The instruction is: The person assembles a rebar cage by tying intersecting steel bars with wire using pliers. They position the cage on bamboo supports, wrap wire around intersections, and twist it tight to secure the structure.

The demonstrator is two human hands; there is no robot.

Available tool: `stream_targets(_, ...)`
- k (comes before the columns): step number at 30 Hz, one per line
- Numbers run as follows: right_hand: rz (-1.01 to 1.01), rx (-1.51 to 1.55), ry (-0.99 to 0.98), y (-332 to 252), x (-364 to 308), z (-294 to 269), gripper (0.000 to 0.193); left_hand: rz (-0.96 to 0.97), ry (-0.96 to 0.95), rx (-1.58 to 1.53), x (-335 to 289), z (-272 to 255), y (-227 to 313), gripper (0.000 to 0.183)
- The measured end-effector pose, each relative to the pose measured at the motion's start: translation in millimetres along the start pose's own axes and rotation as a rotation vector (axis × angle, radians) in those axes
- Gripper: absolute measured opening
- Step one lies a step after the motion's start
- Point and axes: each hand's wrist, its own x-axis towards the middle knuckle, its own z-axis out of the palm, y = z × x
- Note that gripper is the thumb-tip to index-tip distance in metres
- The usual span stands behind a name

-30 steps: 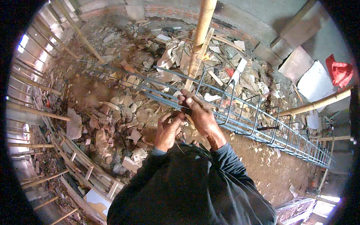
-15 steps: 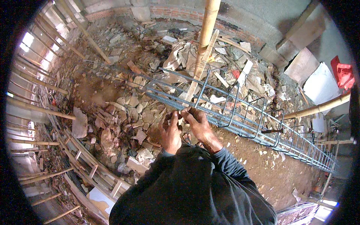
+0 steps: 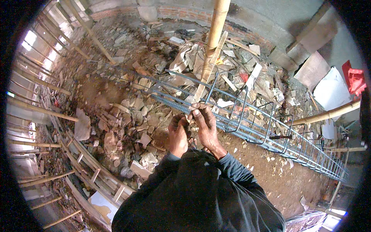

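Note:
Close in front of my body, my left hand has its fingers curled in, thumb toward the right hand. My right hand pinches with thumb against forefinger, slightly higher and touching or nearly touching the left. Something small and pale shows between the fingertips, too small to name. Just beyond the hands runs a cage of steel reinforcing bars, its long ribbed bars crossing from upper left to lower right. Square stirrups stand along its right half. A dark, slim tool rests on the cage, its kind unclear.
An upright bamboo pole and a wooden strip stand behind the cage. Broken rubble covers the ground. Bamboo poles lean in at left, another at right. A red sheet hangs near white boards.
My right hand has risen a little, its fingers stretching farther over the bars. The left fingers have curled in more. The cage stays in place.

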Motion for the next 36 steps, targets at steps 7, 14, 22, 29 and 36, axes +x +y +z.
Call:
stream_targets(7, 0.098, 0.121, -0.031, -19.8, 4.0, -9.5, 0.015, 0.075, -0.223, 0.207, -1.6, 1.9, 20.6, 0.017)
stream_targets(14, 0.312, 0.443, 0.064, -24.2, -2.3, -9.2, 0.025, -0.115, -0.105, -0.066, 10.0, 2.1, 15.6, 0.022)
stream_targets(22, 0.353, 0.137, -0.065, -24.5, -2.4, -13.8, 0.029, 0.248, -0.147, 0.339, 1.1, 15.4, 29.9, 0.027)
stream_targets(29, 0.28, 0.16, -0.019, -23.0, -5.4, -8.9, 0.027, 0.283, -0.074, 0.372, 3.3, 14.9, 31.6, 0.027)
stream_targets(36, 0.269, 0.133, -0.154, -35.0, -13.2, -14.2, 0.029, 0.185, 0.013, 0.089, 3.3, 15.3, 9.8, 0.03)
